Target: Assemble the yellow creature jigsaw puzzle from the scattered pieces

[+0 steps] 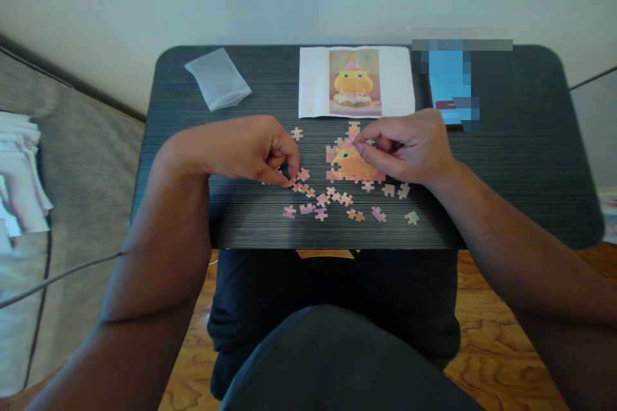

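A partly joined jigsaw puzzle (351, 164) lies mid-table, showing a yellow character in a pink hat. Over its upper part is my right hand (409, 144), thumb and forefinger pinched at a pink puzzle piece, mostly covered by the fingertips. To the left, my left hand (255, 151) is bent down, thumb and forefinger closing on a small pink puzzle piece (292, 183) among loose ones. Several loose puzzle pieces (322, 200) are scattered below the joined part, and a single yellowish piece (297, 133) lies above my left fingertips.
Behind the puzzle lies a white sheet (313, 83) with a printed picture (354, 82) of the same character. A clear plastic bag (219, 80) is at the back left of the dark table (520, 160). A phone-like screen (448, 77), partly blurred out, sits at the back right.
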Available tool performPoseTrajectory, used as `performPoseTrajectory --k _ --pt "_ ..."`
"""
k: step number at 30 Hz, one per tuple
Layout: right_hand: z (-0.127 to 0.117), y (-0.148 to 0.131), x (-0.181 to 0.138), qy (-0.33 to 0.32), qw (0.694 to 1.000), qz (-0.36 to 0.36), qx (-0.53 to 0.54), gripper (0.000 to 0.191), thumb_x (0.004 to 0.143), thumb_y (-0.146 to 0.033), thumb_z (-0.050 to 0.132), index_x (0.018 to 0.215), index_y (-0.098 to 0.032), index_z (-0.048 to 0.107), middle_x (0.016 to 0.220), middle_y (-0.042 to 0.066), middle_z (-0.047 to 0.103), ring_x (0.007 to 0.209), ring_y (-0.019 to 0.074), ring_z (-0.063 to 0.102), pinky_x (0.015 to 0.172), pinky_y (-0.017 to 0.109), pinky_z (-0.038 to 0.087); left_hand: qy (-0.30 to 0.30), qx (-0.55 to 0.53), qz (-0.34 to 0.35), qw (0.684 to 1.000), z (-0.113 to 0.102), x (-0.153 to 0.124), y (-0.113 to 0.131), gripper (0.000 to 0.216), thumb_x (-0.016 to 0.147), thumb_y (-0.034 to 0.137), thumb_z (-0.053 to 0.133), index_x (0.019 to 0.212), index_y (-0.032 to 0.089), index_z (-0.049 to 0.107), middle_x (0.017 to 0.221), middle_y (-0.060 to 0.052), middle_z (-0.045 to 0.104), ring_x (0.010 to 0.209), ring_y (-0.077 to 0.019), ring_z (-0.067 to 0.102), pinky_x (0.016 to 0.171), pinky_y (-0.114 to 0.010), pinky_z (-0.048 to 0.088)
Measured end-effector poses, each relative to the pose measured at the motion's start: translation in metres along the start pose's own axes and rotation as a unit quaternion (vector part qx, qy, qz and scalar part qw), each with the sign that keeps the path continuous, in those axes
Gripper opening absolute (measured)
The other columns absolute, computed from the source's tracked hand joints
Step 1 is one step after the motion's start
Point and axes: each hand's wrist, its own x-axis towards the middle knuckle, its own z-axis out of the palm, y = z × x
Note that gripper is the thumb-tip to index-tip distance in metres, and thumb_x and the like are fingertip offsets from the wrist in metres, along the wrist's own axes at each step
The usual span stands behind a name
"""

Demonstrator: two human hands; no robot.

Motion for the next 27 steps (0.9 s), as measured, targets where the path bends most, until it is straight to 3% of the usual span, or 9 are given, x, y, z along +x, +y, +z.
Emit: performPoseTrajectory --k 8,15,21,27 --pt "-0.001 -0.001 0.001 0.005 1.000 -0.006 0.009 0.015 0.100 -0.039 0.073 0.094 -0.028 0.082 0.052 -0.006 0.059 0.047 0.0139 0.052 0.056 0.035 0.040 -0.035 -0.029 0.018 0.999 0.002 0.003 -0.007 0.016 0.094 0.035 0.076 0.102 0.024 0.085 0.059 0.006 0.056 0.051 -0.0121 0.052 0.056 -0.027 0.039" --pt "-0.001 0.001 0.000 0.001 1.000 0.000 0.003 0.015 0.100 -0.039 0.072 0.097 -0.028 0.083 0.053 -0.006 0.060 0.050 0.0150 0.055 0.059 0.035 0.043 0.040 -0.045 0.040 0.997 0.009 0.009 0.010 0.022 0.097 0.037 0.072 0.104 0.021 0.086 0.056 0.007 0.049 0.051 -0.0102 0.044 0.057 -0.027 0.036" --pt "-0.002 0.000 0.000 0.001 1.000 0.010 0.008 0.016 0.100 -0.040 0.073 0.096 -0.028 0.081 0.056 -0.005 0.063 0.052 0.0153 0.059 0.057 0.034 0.040 0.036 -0.012 0.063 0.997 0.026 0.025 0.032 0.015 0.094 0.031 0.075 0.098 0.024 0.088 0.059 0.007 0.058 0.051 -0.0098 0.048 0.056 -0.027 0.034" --pt "-0.002 0.000 0.000 0.005 1.000 0.018 0.001 0.019 0.101 -0.043 0.071 0.096 -0.028 0.082 0.054 -0.006 0.060 0.052 0.0145 0.057 0.058 0.033 0.041 0.045 0.044 0.088 0.994 0.034 0.030 0.035 0.014 0.093 0.025 0.077 0.101 0.026 0.088 0.058 0.008 0.064 0.051 -0.0102 0.053 0.061 -0.027 0.037"
